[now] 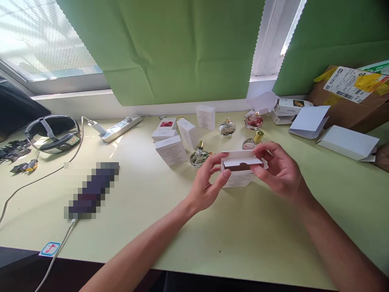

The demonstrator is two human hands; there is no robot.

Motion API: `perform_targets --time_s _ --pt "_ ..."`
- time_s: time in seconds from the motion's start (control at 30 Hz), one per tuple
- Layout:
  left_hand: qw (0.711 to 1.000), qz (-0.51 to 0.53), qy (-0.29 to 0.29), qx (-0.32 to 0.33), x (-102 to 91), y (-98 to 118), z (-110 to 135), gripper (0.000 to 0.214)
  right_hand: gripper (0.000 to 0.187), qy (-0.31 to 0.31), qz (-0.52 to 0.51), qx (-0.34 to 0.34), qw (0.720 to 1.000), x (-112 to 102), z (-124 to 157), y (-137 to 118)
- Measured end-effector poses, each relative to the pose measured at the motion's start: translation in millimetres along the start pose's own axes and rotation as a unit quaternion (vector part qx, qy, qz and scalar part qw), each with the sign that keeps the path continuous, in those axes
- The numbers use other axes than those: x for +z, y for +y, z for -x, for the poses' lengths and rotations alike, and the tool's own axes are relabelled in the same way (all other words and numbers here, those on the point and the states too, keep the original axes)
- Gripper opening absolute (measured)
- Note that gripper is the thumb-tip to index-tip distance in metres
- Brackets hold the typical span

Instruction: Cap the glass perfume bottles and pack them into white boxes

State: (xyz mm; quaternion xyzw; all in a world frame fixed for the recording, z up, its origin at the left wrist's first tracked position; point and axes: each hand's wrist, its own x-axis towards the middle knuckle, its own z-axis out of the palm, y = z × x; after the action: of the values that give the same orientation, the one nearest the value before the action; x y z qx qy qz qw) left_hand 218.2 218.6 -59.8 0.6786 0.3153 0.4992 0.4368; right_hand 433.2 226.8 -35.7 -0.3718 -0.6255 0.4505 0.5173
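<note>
A small white carton point(237, 179) with printed text stands on the table before me, its top flap raised and its dark inside showing. My left hand point(209, 180) grips its left side, thumb on the front edge. At the right, my right hand point(278, 172) pinches the raised lid flap between thumb and fingers. Just behind are glass perfume bottles with gold caps: one bottle point(199, 157) by my left fingers, another bottle point(249, 143) partly hidden behind my right hand. Farther back stand a clear bottle point(227, 128) and a reddish bottle point(254, 121).
Several white cartons point(172, 151) stand left of the bottles. Opened white boxes point(346, 142) and a brown taped parcel point(343, 101) lie at the right. A power strip point(121, 129), a headset point(54, 134) and a blurred phone-like object point(92, 190) on a cable occupy the left.
</note>
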Motion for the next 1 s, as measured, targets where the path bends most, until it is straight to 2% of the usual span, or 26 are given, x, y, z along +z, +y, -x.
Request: perform_targets --time_s 0.17,0.37,0.5,0.73,1.0 --pt "1.0 0.0 0.006 0.01 0.4 -1.7 -0.2 0.034 0.018 0.001 0.053 -0.054 0.997 0.6 0.2 0.9" --pt "1.0 -0.003 0.003 0.029 1.0 -1.2 -0.5 0.035 0.03 0.014 0.109 -0.072 0.991 -2.5 -3.6 7.1" --pt "1.0 -0.004 0.001 0.024 0.9 0.2 -1.0 0.034 0.035 -0.007 0.095 -0.044 0.995 -4.5 -4.5 9.4" --pt "1.0 0.01 -0.004 -0.012 1.6 3.1 -1.1 0.033 0.041 -0.056 0.005 0.024 0.998 -4.0 -1.2 13.3" --pt "0.999 0.026 -0.021 -0.024 2.3 4.6 -1.1 0.034 0.043 -0.074 -0.022 0.039 0.996 -4.1 -1.5 11.2"
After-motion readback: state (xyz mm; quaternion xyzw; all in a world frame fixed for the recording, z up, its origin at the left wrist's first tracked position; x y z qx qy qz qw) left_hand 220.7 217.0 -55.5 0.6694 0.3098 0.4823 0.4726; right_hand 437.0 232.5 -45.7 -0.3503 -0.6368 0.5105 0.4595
